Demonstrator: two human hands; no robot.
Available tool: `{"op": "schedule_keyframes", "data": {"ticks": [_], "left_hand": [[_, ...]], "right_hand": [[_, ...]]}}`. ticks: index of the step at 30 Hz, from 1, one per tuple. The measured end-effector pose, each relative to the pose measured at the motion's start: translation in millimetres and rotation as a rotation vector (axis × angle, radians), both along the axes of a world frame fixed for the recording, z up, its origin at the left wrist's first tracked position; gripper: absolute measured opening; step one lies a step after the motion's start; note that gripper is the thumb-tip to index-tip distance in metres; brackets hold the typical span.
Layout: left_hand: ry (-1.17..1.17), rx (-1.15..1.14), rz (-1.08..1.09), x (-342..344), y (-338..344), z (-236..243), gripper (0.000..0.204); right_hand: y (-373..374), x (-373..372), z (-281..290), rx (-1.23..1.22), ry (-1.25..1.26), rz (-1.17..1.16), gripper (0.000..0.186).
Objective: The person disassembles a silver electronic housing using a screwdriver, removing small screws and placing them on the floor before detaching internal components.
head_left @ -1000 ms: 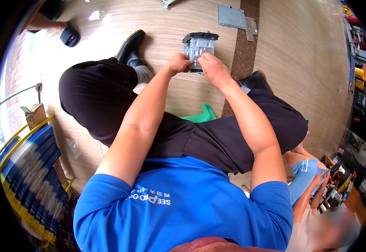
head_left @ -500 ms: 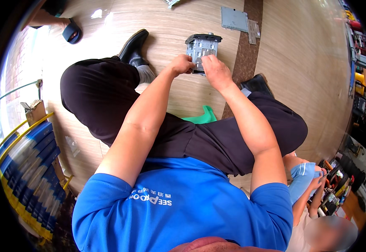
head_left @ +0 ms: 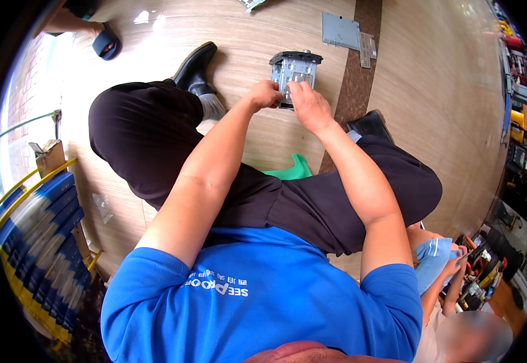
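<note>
Both arms are stretched out over the crossed legs, and there it is: a grey metal box point(head_left: 294, 75) with a dark top edge, standing upright on the wooden floor point(head_left: 433, 91) between the two black shoes. The left hand point(head_left: 264, 95) is curled against the box's left lower side, fingers closed around its edge and gripping it. The right hand point(head_left: 307, 106) sits on the front face, fingers bent and pinched together low on the panel; whether they have hold of some small part there, I cannot tell, it is too small to make out. The two hands are almost touching each other. Beyond the box, a flat grey metal plate point(head_left: 340, 31) lies on the floor, well apart from it. A green object point(head_left: 294, 168) peeks out from under the legs. Down at the lower right, another person in a light blue sleeve point(head_left: 434, 261) sits close by, hands busy with something of their own.
</note>
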State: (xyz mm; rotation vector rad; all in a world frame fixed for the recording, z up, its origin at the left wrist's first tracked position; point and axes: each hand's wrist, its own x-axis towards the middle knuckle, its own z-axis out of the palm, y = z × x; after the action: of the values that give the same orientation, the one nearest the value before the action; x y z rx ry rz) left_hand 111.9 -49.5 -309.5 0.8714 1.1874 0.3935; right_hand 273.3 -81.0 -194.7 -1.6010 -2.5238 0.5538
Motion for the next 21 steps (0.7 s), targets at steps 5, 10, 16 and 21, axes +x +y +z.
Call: {"op": "schedule_keyframes", "data": {"ticks": [5, 10, 16, 21], "left_hand": [[-0.026, -0.001, 0.021, -0.2, -1.3, 1.6, 0.010], [-0.037, -0.026, -0.017, -1.3, -0.1, 1.1, 0.015], [-0.049, -0.018, -0.038, -1.3, 1.6, 0.1, 0.013], [-0.054, -0.031, -0.050, -2.1, 1.2, -0.9, 0.013]], "right_hand": [[4.4, -0.4, -0.9, 0.105, 0.116, 0.082, 0.030], [6.3, -3.1, 6.0, 0.042, -0.006, 0.051, 0.024], [9.8, -0.7, 3.0, 0.089, 0.060, 0.055, 0.022], [6.3, -3.4, 8.1, 0.103, 0.044, 0.072, 0.021]]}}
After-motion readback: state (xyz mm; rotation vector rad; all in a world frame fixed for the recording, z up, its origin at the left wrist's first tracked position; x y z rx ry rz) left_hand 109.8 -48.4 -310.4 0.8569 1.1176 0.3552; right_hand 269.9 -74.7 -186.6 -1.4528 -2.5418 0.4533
